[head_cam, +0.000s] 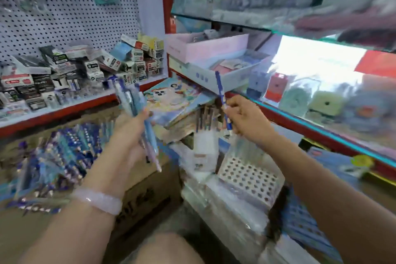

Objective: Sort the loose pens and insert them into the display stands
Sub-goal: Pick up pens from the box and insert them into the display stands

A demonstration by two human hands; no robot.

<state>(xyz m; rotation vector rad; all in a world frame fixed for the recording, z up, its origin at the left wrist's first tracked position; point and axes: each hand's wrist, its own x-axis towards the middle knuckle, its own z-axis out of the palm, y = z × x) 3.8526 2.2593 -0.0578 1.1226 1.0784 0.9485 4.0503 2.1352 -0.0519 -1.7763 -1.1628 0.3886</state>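
My right hand (246,118) pinches one blue pen (222,100) nearly upright, just above and behind the perforated display stand (248,178), which it is nearer than my left hand (130,133), gripping a bundle of pens (137,113).

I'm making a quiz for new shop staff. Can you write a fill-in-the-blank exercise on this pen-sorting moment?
1. The left hand grips a ____ of pens.
2. The right hand pinches a single blue pen that points ____.
3. The display stand below the right hand has a top full of ____.

Missing words: bundle; upward; holes
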